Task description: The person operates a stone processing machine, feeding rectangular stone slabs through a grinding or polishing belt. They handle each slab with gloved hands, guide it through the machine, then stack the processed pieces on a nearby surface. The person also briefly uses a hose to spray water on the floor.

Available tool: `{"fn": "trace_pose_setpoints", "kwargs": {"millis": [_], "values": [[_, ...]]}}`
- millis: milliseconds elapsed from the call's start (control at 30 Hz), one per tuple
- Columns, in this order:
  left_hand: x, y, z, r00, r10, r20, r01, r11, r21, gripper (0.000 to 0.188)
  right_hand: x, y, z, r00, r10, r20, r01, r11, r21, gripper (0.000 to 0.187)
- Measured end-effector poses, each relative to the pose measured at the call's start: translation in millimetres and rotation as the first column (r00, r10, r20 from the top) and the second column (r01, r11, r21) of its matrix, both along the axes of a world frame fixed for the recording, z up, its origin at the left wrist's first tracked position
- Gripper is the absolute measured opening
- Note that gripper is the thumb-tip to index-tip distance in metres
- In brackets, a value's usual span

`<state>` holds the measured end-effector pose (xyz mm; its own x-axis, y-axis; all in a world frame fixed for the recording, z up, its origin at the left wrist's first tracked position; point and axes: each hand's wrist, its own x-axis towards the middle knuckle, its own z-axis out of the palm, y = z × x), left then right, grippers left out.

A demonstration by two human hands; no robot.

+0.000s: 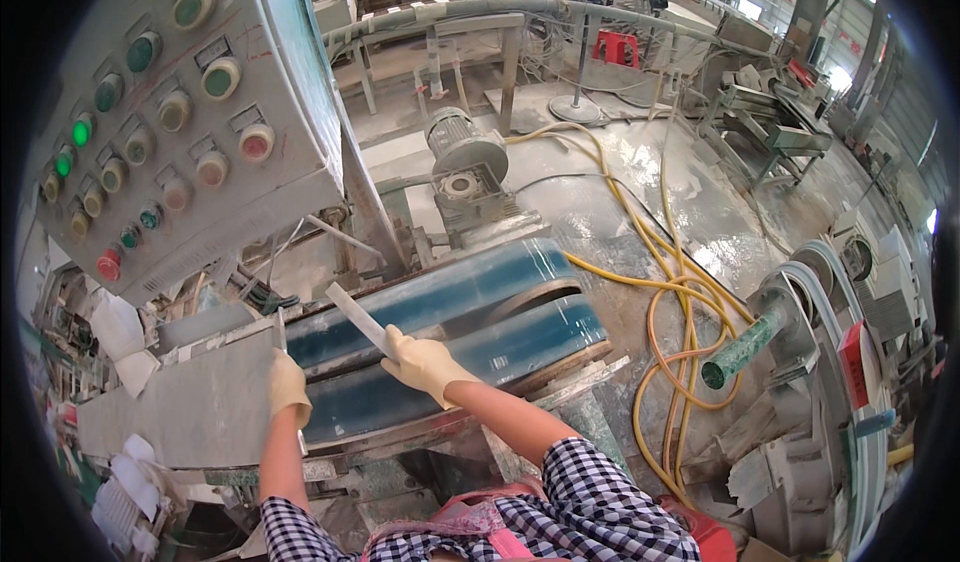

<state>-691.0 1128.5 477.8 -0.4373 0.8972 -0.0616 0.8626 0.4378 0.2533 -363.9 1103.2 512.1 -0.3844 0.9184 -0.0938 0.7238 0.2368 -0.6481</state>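
Note:
Both my hands wear pale yellow gloves. My right hand [425, 364] is closed on the lower end of a narrow, flat whitish strip [358, 318], which slants up and left over the blue-green conveyor belts [455, 287]. My left hand [289, 390] is closed at the right end of a flat grey plate [180, 408], beside the start of the belts. A thin upright edge shows just above and below that hand. Whether it grips this edge or a separate piece is hidden by the glove.
A control cabinet [300, 112] with buttons and lit green lamps hangs at upper left. Behind the belts stands a grey motor [465, 152]. Yellow hoses [690, 292] coil across the wet floor at right, near a green-ended roller [745, 347] and machinery. White scraps [130, 477] lie at lower left.

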Motion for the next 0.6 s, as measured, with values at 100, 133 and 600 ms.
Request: {"fn": "trace_pose_setpoints", "kwargs": {"millis": [100,133,600], "values": [[-20.9,-2.0,41.7,0.991,-0.113,-0.077,0.108,0.992,-0.061,0.040,2.8,-0.2,5.6,1.000,0.001,0.022,-0.002,0.999,0.037,0.064],[-16.3,-10.1,48.6,0.948,-0.187,0.259,0.171,0.982,0.082,0.039,3.2,-0.4,6.6,1.000,0.000,-0.001,0.000,0.998,0.056,0.063],[140.8,-39.7,16.9,-0.137,-0.219,0.966,0.081,0.969,0.232,0.035,9.5,-0.5,2.2,1.000,0.003,-0.009,-0.001,0.979,0.202,0.079]]}}
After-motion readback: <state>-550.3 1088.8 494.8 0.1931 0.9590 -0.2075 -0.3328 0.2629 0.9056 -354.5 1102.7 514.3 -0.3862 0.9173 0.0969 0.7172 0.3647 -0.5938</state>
